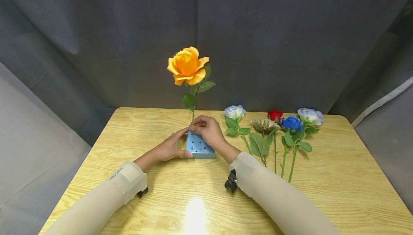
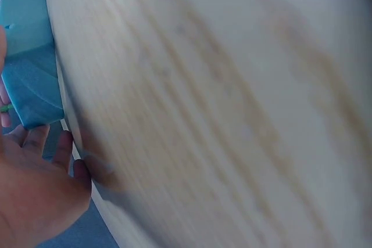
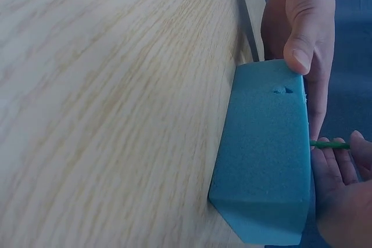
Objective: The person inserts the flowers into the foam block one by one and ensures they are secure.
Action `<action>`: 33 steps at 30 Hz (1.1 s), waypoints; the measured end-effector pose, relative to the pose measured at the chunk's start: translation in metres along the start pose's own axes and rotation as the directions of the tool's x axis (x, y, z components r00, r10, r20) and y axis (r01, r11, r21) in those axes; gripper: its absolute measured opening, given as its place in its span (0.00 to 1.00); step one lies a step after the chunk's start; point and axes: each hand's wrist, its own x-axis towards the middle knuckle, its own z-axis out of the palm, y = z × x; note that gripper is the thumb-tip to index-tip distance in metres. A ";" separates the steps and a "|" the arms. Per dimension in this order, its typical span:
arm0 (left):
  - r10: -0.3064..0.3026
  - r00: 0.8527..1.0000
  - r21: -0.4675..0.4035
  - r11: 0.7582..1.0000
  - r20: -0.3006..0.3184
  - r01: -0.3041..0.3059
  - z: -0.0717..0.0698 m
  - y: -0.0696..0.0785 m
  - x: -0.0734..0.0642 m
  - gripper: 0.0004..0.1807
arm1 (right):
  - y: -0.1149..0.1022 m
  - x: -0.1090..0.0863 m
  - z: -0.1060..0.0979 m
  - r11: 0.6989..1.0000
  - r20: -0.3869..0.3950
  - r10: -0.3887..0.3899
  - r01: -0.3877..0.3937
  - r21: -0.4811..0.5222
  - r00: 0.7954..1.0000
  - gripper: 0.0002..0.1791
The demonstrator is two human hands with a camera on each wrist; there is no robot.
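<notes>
An orange artificial rose (image 1: 187,67) stands upright, its green stem (image 3: 331,144) meeting the top of a light blue foam block (image 1: 201,151). My right hand (image 1: 209,131) pinches the stem low down, close over the block's far part. At the block's left side, my left hand (image 1: 167,149) grips it, thumb at the near corner and fingers toward the back. Several small holes dot the block's top. The right wrist view shows the foam block (image 3: 264,149) from its near side, with a nick near the left thumb (image 3: 301,56).
To the right on the wooden table (image 1: 167,199) lie a pale white rose (image 1: 235,112), a beige-gold flower (image 1: 264,125), a red rose (image 1: 275,115), a blue rose (image 1: 292,123) and a pale lavender rose (image 1: 310,116). A dark grey curtain (image 1: 258,41) hangs behind the table.
</notes>
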 end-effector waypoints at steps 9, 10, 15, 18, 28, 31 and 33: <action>0.018 1.000 -0.001 1.000 0.001 -0.018 -0.001 0.002 -0.002 0.60 | -0.001 -0.001 -0.005 0.997 -0.024 -0.005 0.003 -0.078 1.000 0.11; 0.017 1.000 0.004 1.000 0.000 -0.017 -0.001 0.002 -0.002 0.60 | -0.001 -0.002 -0.006 0.996 -0.024 -0.009 0.007 -0.087 1.000 0.10; -0.001 1.000 0.012 1.000 0.004 0.001 -0.001 0.004 -0.002 0.61 | 0.001 -0.004 -0.012 0.997 -0.015 -0.018 0.017 -0.074 1.000 0.11; -0.006 1.000 0.010 1.000 0.004 0.005 -0.001 0.004 -0.002 0.61 | 0.002 -0.006 -0.015 0.998 -0.009 -0.017 0.017 -0.064 1.000 0.11; 0.001 1.000 0.002 1.000 0.002 -0.001 -0.001 0.002 -0.001 0.62 | 0.005 -0.014 -0.029 1.000 -0.003 0.013 -0.013 -0.005 1.000 0.12; -0.004 1.000 0.002 1.000 0.004 0.004 -0.001 0.001 -0.001 0.62 | 0.006 -0.018 -0.034 1.000 -0.009 0.027 -0.027 -0.013 1.000 0.11; -0.006 1.000 0.002 1.000 0.005 0.006 -0.001 0.000 -0.001 0.62 | 0.007 -0.020 -0.037 0.999 -0.012 0.033 -0.033 -0.014 0.999 0.11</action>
